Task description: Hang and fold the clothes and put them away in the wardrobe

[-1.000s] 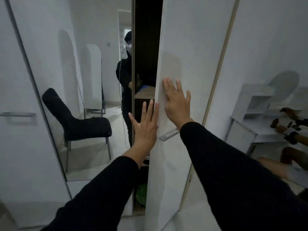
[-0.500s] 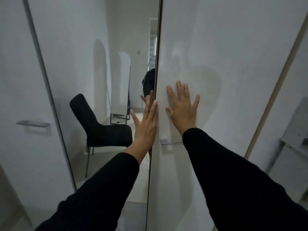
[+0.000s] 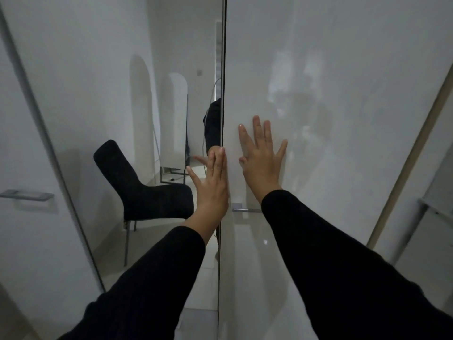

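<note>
The wardrobe is seen shut: its white door (image 3: 331, 119) sits flush against the mirrored door (image 3: 117, 82) beside it, with only a thin dark seam between the two. From this it is judged that the putting away is finished or nearly so, and that closing the wardrobe is the step in hand; no clothes are seen anywhere, so whether they hang or lie folded inside cannot be told. The right hand (image 3: 261, 158) is laid flat on the white door, its fingers (image 3: 257, 128) spread wide and gripping nothing. The left hand (image 3: 212, 187) is held upright at the seam, fingers straight and together, also gripping nothing; whether it presses on the mirror's edge or only rests there cannot be told. A small metal handle (image 3: 245, 208) is seen on the white door just below the right hand, and is not touched. The white door looks glossy and smooth, with faint light patches on it. In the mirror a black chair (image 3: 139, 182) and a pale floor are reflected. Another handle (image 3: 27, 195) is seen on the white panel at the far left.
</note>
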Action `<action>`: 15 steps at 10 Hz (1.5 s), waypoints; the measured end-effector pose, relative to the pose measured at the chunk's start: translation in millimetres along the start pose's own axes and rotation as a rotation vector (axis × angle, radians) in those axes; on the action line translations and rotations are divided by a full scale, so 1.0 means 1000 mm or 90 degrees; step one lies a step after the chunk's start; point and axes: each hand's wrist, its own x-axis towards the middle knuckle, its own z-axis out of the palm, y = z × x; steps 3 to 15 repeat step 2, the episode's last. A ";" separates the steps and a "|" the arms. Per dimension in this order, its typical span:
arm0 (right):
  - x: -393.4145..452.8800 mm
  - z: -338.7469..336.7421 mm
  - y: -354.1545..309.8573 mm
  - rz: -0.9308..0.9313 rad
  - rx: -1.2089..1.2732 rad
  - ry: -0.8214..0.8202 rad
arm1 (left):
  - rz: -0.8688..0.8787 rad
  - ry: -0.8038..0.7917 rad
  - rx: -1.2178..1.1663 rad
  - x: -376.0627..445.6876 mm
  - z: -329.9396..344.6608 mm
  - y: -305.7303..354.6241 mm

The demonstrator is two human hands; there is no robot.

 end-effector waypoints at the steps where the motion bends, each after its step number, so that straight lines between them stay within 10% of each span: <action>1: -0.005 -0.018 -0.008 0.029 0.036 -0.027 | 0.001 -0.011 -0.056 -0.008 -0.014 -0.004; 15: -0.039 -0.029 -0.019 0.056 0.063 -0.095 | 0.056 -0.058 -0.061 -0.045 -0.017 -0.002</action>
